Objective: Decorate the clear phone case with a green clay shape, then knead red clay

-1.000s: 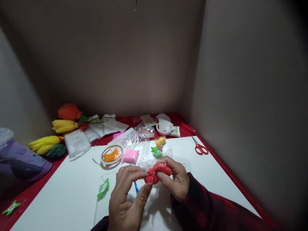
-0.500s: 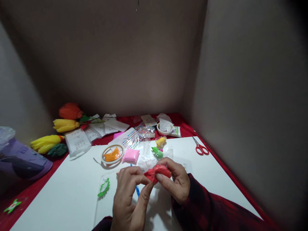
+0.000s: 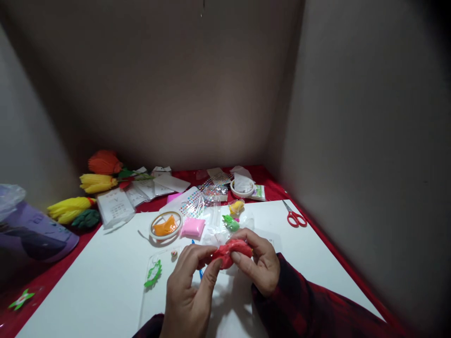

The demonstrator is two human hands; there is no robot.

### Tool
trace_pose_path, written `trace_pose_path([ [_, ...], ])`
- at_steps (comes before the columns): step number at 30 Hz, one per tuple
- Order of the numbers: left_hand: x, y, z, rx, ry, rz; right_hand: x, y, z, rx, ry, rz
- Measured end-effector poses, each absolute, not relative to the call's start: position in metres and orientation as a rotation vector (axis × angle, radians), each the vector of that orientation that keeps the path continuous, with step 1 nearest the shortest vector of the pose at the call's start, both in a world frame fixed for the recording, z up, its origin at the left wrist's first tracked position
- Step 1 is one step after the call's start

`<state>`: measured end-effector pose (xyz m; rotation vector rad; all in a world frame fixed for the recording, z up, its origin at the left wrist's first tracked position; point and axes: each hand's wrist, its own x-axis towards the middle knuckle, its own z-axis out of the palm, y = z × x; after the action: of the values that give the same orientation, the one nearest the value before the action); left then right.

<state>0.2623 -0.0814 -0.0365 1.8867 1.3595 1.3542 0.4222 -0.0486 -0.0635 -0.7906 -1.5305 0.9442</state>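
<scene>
A lump of red clay (image 3: 230,251) is held above the white board (image 3: 98,286) between both hands. My left hand (image 3: 190,293) pinches its left end with thumb and fingers. My right hand (image 3: 259,263) grips its right side, fingers curled over the top. Under the hands lie a clear phone case (image 3: 155,277) with a green leafy piece (image 3: 153,276) on it and a blue tool (image 3: 200,274), mostly hidden.
Behind the hands lie packets of pink clay (image 3: 192,227), green clay (image 3: 230,222) and yellow clay (image 3: 236,206), and orange clay inside a tape ring (image 3: 165,226). Red scissors (image 3: 294,217) lie at the right. Sticker sheets, paper flowers (image 3: 95,180) and a purple container (image 3: 31,232) crowd the back and left.
Both hands keep kneading the red clay; the lump has been squeezed more compact and the fingers have shifted on it. A small bead on the phone case has come into view.
</scene>
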Motion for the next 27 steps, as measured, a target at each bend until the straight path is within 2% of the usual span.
trace_pose_path([
  [14,0.2668,-0.0823,-0.0344,1.660,1.413,1.404,0.4230,-0.0507,-0.0622,-0.785,-1.594,1.080],
  [23,0.2616,-0.0825,-0.0332,1.667,1.487,1.454,0.4221,-0.0451,-0.0666,-0.743,-1.360,1.389],
  [27,0.2645,-0.0840,-0.0330,1.689,1.344,1.446,0.4201,-0.0409,-0.0695,-0.726,-1.230,1.484],
])
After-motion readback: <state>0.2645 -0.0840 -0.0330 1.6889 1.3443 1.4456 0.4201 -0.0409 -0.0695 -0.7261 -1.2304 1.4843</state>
